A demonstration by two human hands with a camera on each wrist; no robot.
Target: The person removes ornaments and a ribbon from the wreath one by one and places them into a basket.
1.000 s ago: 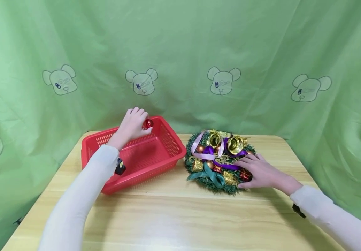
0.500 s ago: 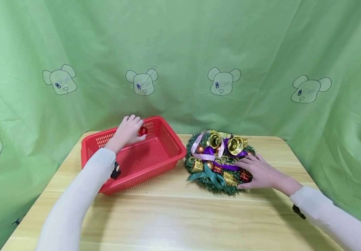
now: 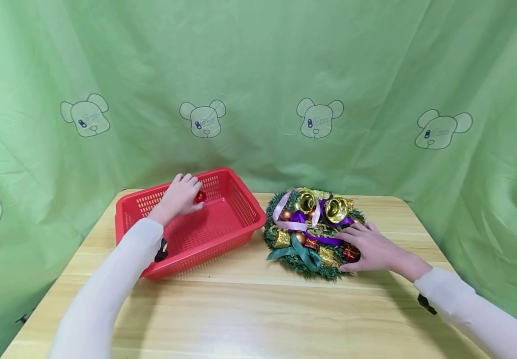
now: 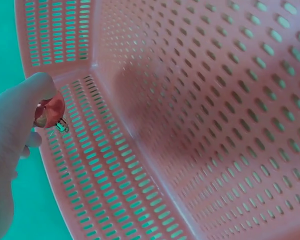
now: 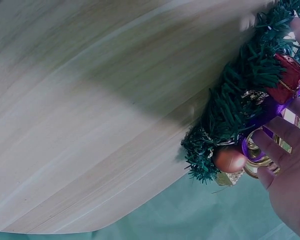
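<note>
My left hand point(image 3: 180, 198) pinches a shiny red Christmas bauble point(image 3: 199, 197) between thumb and fingers, inside the upper part of a red plastic basket point(image 3: 195, 258). The left wrist view shows the bauble point(image 4: 52, 111) with its small metal cap, over the slotted basket wall point(image 4: 105, 165). On the right, a green Christmas wreath point(image 3: 301, 270) lies on the table. My right hand point(image 3: 373, 249) rests on its right side, fingers spread over a red gift-box ornament point(image 3: 351, 253) and a purple ribbon point(image 3: 326, 240). In the right wrist view the fingers lie loosely extended across the wreath point(image 5: 235, 112).
Gold bells point(image 3: 336, 209), copper balls point(image 3: 300, 237), a pink ribbon point(image 3: 281, 214) and a teal bow point(image 3: 305, 256) decorate the wreath. A green curtain point(image 3: 258, 60) with bear drawings hangs behind the wooden table point(image 3: 249, 319).
My left hand has moved down and slightly left, lowering the red bauble deeper into the basket. My right hand stays in place on the wreath.
</note>
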